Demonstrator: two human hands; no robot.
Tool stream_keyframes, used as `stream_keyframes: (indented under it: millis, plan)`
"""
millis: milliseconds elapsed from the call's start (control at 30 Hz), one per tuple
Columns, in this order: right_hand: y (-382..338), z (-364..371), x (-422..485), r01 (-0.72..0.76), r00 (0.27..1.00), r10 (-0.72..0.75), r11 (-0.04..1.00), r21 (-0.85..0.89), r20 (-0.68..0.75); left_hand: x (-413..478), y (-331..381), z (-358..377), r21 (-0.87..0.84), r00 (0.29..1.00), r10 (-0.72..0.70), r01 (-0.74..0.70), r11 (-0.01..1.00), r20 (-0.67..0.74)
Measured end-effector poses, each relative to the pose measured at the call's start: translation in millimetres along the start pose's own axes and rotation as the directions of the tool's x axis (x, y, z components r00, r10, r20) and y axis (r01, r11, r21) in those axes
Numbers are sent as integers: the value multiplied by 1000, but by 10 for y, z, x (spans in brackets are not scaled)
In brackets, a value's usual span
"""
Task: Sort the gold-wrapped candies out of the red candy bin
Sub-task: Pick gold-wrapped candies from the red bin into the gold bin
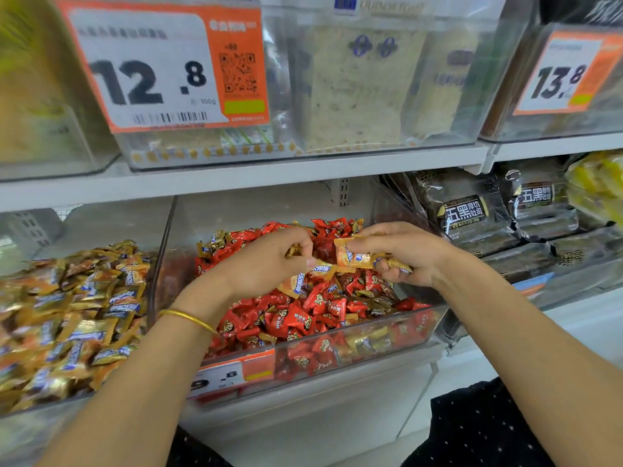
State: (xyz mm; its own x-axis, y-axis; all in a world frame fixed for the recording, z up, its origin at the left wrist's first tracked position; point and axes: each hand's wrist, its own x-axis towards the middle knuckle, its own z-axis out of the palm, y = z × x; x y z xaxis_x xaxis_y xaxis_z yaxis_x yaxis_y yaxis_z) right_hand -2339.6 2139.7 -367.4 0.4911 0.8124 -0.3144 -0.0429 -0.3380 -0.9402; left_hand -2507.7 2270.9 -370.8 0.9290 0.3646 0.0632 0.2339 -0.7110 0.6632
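Both hands hover over the red bin (357, 335). The right hand (404, 252) pinches a gold candy (354, 257) lying sideways, long axis left-right. The left hand (269, 261) is closed on more gold candies (296, 284).

Two hands work over one clear bin (354, 335) of uncounted red candies (296, 318): the left hand (269, 261) and the right hand (404, 254) each grip several gold-wrapped candies (354, 256). Two orange price tags (168, 65) hang above them.

My left hand (269, 261) and right hand (401, 254) — fingers curled, pinching — nearly meet, forearms angled inward.
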Motion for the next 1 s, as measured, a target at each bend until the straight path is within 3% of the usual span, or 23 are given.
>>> stream_keyframes:
  millis: [200,367,500,567,633,733,833,900,1000]
  plan:
    - [-219,594,-126,56,984,-79,987,148,160,-604,-4,-384,-346,986,-138,97,933,-97]
    - [-468,1431,-122,165,937,-185,982,92,295,-1219,-310,-798,-471,914,-343,209,857,-218]
    - [-710,2174,-44,309,918,-255,940,-143,304,-1574,-686,-1025,-503,770,-489,257,825,-410]
    - [-838,2495,-28,343,915,-264,907,-244,304,-1598,-853,-1085,-555,657,-535,207,806,-531]
    - [-919,2718,25,315,922,-193,877,-363,335,-1604,-912,-1090,-659,602,-584,124,742,-545]
    - [-938,2780,47,269,924,-131,890,-368,359,-1597,-956,-1125,-775,623,-644,95,625,-444]
    - [-871,2554,41,239,936,-171,950,-199,308,-1588,-998,-1194,-634,664,-554,153,758,-502]
    - [-788,2292,19,275,927,-234,956,-106,293,-1486,-903,-1205,-501,654,-487,186,845,-579]
    - [-712,1803,-69,261,944,-237,962,-76,231,-1318,-486,-975,-363,748,-307,94,927,-589]
